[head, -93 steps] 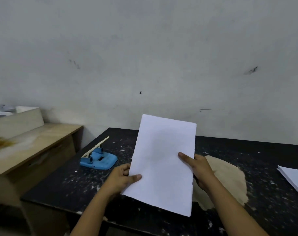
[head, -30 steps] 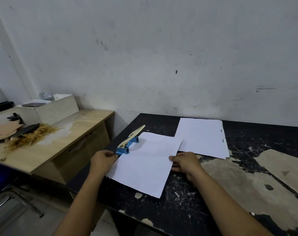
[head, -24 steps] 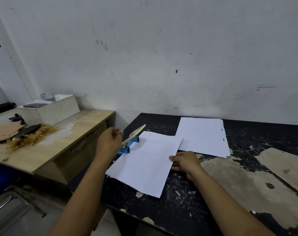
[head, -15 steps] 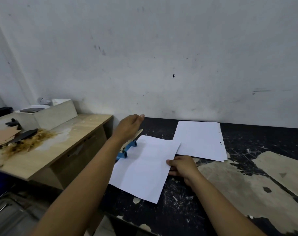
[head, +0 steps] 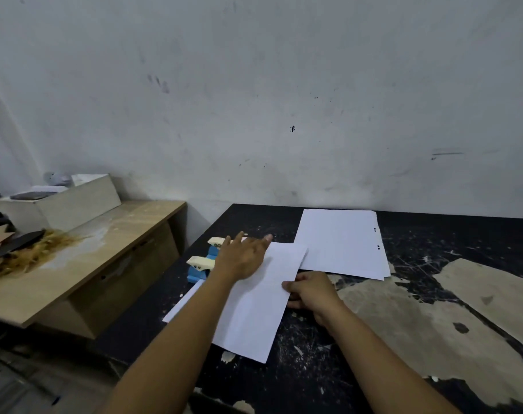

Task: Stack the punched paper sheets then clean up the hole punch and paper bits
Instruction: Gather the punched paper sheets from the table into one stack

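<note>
A white paper sheet (head: 254, 309) lies on the black table (head: 308, 383) with its left edge pushed into the blue hole punch (head: 201, 265). My left hand (head: 242, 255) rests flat, fingers stretched out, on the punch's cream lever, which is down; most of the lever is hidden under my palm. My right hand (head: 309, 289) pinches the sheet's right edge, thumb on top. A stack of punched sheets (head: 341, 243), holes along its right edge, lies behind and to the right, its near corner tucked under the single sheet.
Large pale patches of peeled surface (head: 403, 321) and small white paper bits dot the table. A lower wooden desk (head: 84, 264) stands to the left with a box (head: 75, 201), shavings and dark tools. A white wall runs close behind.
My left hand left the sheet's left edge, rose over the punch and came down flat on the lever, which went from raised to lowered. My right hand stayed on the sheet's right edge.
</note>
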